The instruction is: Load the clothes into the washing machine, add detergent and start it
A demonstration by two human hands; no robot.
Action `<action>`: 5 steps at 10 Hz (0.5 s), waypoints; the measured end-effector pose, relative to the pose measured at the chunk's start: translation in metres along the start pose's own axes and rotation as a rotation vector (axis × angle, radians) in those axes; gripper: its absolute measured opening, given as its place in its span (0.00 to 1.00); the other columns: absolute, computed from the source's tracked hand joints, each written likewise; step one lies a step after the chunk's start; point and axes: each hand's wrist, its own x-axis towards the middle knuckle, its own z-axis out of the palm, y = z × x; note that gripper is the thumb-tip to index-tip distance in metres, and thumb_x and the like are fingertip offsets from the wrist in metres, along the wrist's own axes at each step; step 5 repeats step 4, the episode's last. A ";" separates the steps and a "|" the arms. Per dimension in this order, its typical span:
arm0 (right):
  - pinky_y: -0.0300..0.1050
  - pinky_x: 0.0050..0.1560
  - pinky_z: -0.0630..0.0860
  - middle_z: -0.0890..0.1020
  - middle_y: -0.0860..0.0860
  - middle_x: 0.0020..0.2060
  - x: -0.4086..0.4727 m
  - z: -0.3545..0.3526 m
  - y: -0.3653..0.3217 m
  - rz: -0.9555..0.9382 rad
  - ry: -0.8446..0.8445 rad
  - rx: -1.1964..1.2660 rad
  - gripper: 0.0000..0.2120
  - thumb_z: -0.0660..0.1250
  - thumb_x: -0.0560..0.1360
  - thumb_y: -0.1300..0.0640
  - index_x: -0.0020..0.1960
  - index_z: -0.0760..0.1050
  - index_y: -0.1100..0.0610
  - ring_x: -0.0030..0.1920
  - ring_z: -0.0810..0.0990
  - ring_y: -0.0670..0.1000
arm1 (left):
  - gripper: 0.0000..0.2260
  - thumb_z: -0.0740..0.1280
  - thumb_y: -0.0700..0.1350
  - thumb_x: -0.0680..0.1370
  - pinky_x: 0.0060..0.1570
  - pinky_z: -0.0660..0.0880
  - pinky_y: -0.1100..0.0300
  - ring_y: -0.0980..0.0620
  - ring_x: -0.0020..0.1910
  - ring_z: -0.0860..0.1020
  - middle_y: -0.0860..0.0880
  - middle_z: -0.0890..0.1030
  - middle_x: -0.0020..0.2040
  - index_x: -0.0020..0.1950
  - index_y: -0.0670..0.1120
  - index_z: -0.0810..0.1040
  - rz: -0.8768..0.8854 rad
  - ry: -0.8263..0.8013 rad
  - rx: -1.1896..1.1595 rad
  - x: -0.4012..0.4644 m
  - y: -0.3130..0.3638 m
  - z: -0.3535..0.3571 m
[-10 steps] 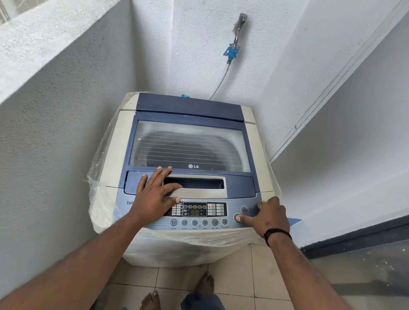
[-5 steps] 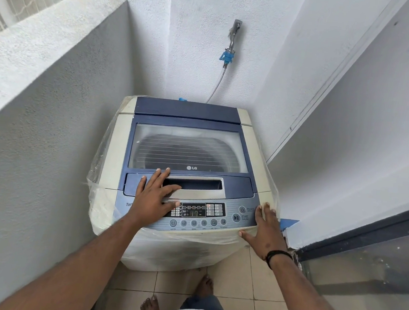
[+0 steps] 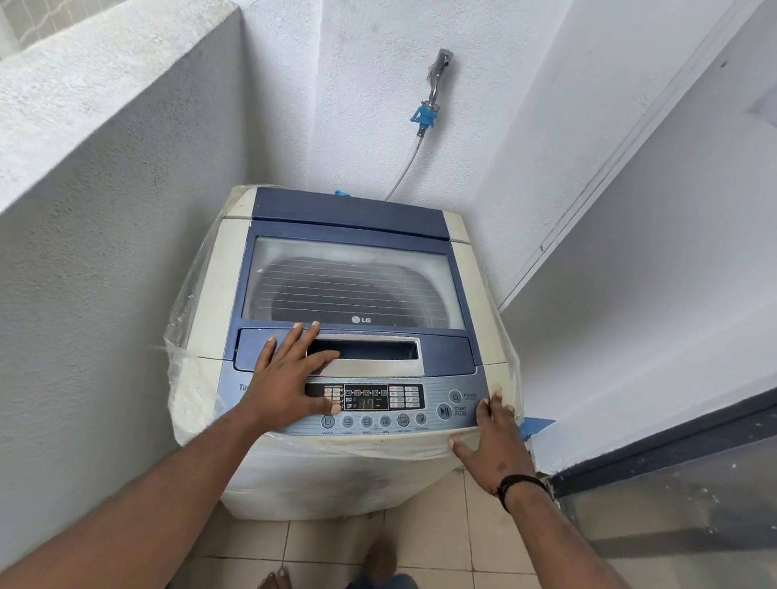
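Note:
A cream and blue top-loading washing machine (image 3: 463,254) stands in a narrow corner, its sides wrapped in clear plastic. Its glass lid (image 3: 349,286) is closed; only a dark drum shows through it, and no clothes can be made out. The control panel (image 3: 368,398) at the front has a lit display. My left hand (image 3: 288,374) lies flat with straight fingers across the lid handle and the panel's left end. My right hand (image 3: 494,437) rests open on the machine's front right corner, beside the start/pause button (image 3: 444,411).
A grey parapet wall (image 3: 80,201) hems the machine in on the left, white walls stand behind and to the right. A tap with a blue connector (image 3: 425,114) feeds a hose down behind the machine. A glass sliding door (image 3: 687,508) is at the right. Tiled floor and bare feet lie below.
My right hand has come off the panel's buttons and slid to the machine's front right corner, fingers now spread. The left hand has stayed on the lid handle.

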 end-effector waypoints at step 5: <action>0.46 0.70 0.66 0.72 0.53 0.72 -0.012 -0.040 0.000 -0.030 0.007 0.492 0.38 0.72 0.75 0.43 0.78 0.61 0.55 0.72 0.70 0.52 | 0.39 0.71 0.63 0.73 0.77 0.49 0.45 0.49 0.81 0.47 0.52 0.51 0.82 0.80 0.55 0.58 -0.135 0.125 -0.040 -0.058 0.023 0.012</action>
